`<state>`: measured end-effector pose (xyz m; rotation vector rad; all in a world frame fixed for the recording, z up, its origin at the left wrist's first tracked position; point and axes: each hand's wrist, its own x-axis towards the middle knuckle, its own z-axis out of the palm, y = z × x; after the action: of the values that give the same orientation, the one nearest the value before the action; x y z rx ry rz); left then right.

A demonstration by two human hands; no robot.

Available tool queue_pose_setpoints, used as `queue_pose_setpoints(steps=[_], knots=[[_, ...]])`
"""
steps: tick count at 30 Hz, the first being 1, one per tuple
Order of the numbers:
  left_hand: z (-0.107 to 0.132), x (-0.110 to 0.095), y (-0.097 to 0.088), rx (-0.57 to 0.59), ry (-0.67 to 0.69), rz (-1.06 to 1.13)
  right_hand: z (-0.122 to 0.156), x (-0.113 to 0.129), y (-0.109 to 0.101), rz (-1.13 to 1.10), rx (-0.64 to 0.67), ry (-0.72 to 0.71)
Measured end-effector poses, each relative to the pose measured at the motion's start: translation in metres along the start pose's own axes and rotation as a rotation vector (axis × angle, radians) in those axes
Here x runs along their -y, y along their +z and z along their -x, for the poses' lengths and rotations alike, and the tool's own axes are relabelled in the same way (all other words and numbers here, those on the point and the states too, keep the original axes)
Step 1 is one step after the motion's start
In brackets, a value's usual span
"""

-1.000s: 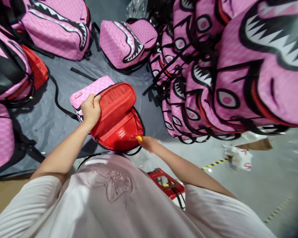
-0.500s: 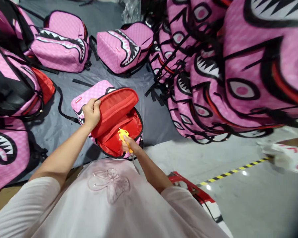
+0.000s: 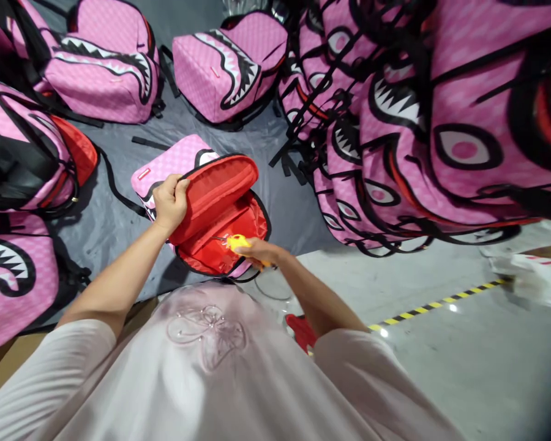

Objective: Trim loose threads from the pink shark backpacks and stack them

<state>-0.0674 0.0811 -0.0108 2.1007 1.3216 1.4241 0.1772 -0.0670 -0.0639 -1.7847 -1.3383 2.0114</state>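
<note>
Head view: backpack (image 3: 169, 160) lies unzipped on grey cloth (image 3: 294, 220).
Left hand (image 3: 169, 199): clamped on flap (image 3: 223, 177); a slip may drop it.
Right hand (image 3: 264, 251): wrapped around yellow tool (image 3: 239, 242); careless aim could snag red lining (image 3: 202, 252).

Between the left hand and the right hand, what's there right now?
In the head view, the open backpack's red-lined flap and red interior lie between the left hand and right hand, with the yellow tool at the right hand's end.
</note>
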Motion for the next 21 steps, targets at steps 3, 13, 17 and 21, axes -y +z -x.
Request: queue_pose_setpoints(steps=[3, 13, 17, 21], knots=[[0.004, 0.000, -0.003, 0.003, -0.013, -0.020, 0.042, 0.017, -0.034, 0.412, -0.151, 0.260], [0.010, -0.007, -0.007, 0.028, 0.010, -0.057, 0.091, 0.022, -0.027, 0.336, -0.141, 0.295], [0.017, -0.018, -0.009, 0.047, 0.048, -0.054, 0.097, 0.008, -0.023, 0.102, -0.230, 0.224], [0.040, -0.036, -0.011, 0.141, 0.192, -0.025, 0.103, -0.011, -0.011, -0.065, -0.233, 0.184]])
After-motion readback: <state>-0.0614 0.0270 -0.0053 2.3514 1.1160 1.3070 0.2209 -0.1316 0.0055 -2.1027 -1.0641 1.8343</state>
